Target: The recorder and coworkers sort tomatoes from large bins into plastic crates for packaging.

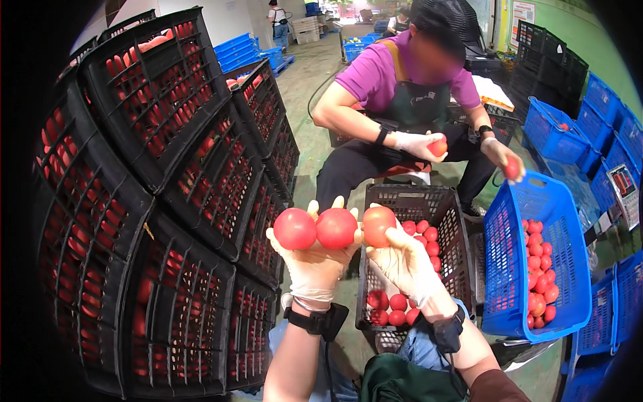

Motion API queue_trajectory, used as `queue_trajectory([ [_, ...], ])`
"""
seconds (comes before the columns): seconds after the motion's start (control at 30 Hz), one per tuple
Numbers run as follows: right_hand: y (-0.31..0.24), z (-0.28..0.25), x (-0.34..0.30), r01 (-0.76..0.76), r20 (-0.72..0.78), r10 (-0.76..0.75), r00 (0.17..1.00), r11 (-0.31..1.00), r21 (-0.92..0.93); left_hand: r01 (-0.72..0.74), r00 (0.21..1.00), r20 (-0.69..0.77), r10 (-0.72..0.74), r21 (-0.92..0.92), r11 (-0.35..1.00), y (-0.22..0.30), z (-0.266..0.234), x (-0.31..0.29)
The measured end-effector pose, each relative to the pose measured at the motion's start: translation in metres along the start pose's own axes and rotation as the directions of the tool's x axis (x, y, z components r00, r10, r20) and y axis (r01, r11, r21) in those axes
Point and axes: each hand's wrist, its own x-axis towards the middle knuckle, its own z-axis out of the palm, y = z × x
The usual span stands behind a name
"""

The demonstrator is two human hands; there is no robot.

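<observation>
Two red tomatoes (pixel 295 229) rest side by side in my gloved left hand (pixel 309 264), its fingers curled up around them from beneath. My right hand (pixel 405 264), also in a thin pale glove, grips a third, slightly more orange tomato (pixel 379 226) close beside them. Both hands are raised in front of me. Below and beyond my right hand stands a black crate (pixel 455 231) with several tomatoes (pixel 398 302) lying in its bottom. Right of it, a tilted blue crate (pixel 566 248) holds many more tomatoes.
Stacked black crates (pixel 157 181) full of red produce rise on the left. Opposite me a seated co-worker (pixel 392 87) in a purple shirt and dark apron holds a tomato in each gloved hand. Blue crates (pixel 552 130) and a scale display (pixel 624 191) stand at the right.
</observation>
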Motion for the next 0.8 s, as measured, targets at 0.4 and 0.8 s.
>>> queue_trajectory([
  [0.4, 0.013, 0.009, 0.001, -0.059, 0.06, 0.041, 0.997, 0.933, 0.355, -0.265, 0.923, 0.13, 0.361, 0.897, 0.354, -0.027, -0.01, 0.011],
  [0.8, -0.003, 0.016, 0.004, 0.02, 0.065, -0.059, 0.996, 0.878, 0.479, -0.503, 0.837, 0.347, 0.424, 0.792, 0.346, -0.066, 0.018, 0.01],
])
